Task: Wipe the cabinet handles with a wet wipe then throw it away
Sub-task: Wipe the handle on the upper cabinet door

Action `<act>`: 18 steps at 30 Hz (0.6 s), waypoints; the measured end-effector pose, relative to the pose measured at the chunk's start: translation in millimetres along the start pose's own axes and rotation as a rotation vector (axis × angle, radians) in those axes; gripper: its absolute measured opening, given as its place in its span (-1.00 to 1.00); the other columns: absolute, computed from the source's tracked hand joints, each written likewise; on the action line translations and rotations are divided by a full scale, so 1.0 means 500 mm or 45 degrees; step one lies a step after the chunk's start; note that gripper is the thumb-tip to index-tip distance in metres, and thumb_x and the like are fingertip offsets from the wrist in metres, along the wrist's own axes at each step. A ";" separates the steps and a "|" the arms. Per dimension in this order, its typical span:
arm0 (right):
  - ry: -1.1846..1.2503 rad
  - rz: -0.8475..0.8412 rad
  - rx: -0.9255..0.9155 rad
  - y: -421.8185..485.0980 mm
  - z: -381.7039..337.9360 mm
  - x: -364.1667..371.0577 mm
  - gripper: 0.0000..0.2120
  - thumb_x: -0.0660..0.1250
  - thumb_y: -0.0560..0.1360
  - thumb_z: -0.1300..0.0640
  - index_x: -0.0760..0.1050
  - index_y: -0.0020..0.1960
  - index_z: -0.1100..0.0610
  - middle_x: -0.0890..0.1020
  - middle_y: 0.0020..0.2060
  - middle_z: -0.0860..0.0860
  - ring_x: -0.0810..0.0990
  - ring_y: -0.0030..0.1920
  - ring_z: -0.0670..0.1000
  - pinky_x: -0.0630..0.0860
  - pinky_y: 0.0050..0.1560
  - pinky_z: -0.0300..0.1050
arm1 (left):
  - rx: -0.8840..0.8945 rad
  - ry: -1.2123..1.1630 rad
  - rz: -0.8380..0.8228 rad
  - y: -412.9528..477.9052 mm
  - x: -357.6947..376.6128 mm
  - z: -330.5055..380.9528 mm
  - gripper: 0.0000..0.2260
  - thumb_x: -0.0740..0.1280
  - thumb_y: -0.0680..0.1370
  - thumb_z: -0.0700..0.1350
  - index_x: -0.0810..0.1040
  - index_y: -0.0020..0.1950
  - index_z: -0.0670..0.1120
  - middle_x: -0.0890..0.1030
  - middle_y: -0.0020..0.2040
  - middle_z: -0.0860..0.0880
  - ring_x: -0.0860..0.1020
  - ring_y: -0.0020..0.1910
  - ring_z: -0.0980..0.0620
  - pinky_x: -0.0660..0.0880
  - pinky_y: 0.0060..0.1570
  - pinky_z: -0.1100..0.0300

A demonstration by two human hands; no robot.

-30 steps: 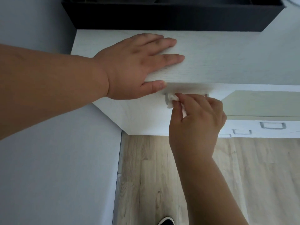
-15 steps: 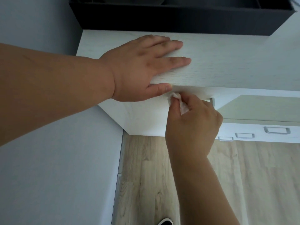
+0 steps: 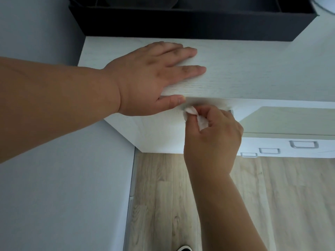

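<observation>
The right hand (image 3: 213,142) curls its fingers and thumb around a scrunched white wet wipe (image 3: 202,123) and pinches it tight. The wipe pokes out on the left of the fingers, up at the top handle (image 3: 231,111), just under the front edge of the cabinet (image 3: 253,78). The hand hides most of that handle; only its right end shows. The left hand (image 3: 150,78) lies flat with straight fingers on the cabinet top, thumb over the edge, just beside the wipe. A wall (image 3: 54,196) stands close on the left. To the right there is open room, where lower handles (image 3: 269,151) sit well apart. Wood floor (image 3: 281,205) lies below.
</observation>
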State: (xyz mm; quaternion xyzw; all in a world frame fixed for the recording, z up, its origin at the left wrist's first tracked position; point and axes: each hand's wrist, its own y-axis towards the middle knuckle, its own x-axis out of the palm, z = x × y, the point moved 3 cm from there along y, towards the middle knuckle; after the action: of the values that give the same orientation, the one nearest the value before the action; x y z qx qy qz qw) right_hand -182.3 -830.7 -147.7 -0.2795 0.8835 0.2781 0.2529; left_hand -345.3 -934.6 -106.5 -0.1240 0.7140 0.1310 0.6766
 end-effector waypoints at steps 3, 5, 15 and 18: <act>-0.021 0.022 -0.065 -0.008 -0.008 0.007 -0.90 0.50 0.50 0.17 0.68 -0.14 -0.02 0.70 -0.23 -0.20 0.62 -0.09 -0.06 0.34 0.13 -0.13 | 0.003 -0.007 -0.004 0.000 -0.003 0.001 -0.36 -0.07 0.62 0.35 0.03 0.70 0.20 0.04 0.71 0.01 0.05 0.67 -0.08 0.07 0.63 -0.04; -0.071 -0.057 -0.108 0.001 -0.002 0.003 -0.93 0.47 0.52 0.13 0.66 -0.13 -0.01 0.69 -0.24 -0.18 0.60 -0.10 -0.03 0.29 0.11 -0.15 | 0.001 -0.013 -0.014 -0.001 -0.004 0.001 -0.36 -0.08 0.62 0.35 0.02 0.70 0.19 0.03 0.72 0.01 0.04 0.68 -0.08 0.07 0.64 -0.06; -0.074 -0.091 -0.087 0.000 0.000 0.001 -0.95 0.47 0.51 0.13 0.68 -0.12 0.01 0.68 -0.26 -0.16 0.61 -0.13 -0.01 0.35 0.08 -0.08 | 0.001 -0.018 -0.011 -0.001 -0.003 0.002 -0.36 -0.07 0.62 0.35 0.02 0.69 0.20 0.03 0.72 0.01 0.04 0.67 -0.08 0.06 0.63 -0.05; -0.130 -0.137 -0.105 0.016 0.017 -0.011 -0.92 0.41 0.55 0.09 0.64 -0.11 0.02 0.68 -0.22 -0.17 0.59 -0.05 -0.02 0.27 0.12 -0.13 | 0.002 -0.021 -0.015 0.000 -0.004 0.003 -0.36 -0.07 0.62 0.35 0.02 0.69 0.21 0.03 0.72 0.01 0.04 0.67 -0.09 0.08 0.63 -0.07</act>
State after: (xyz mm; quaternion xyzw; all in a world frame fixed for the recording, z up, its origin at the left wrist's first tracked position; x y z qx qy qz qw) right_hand -180.9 -817.7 -147.7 -0.3222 0.8409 0.3142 0.3005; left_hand -344.0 -934.1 -104.6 -0.1265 0.7077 0.1275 0.6833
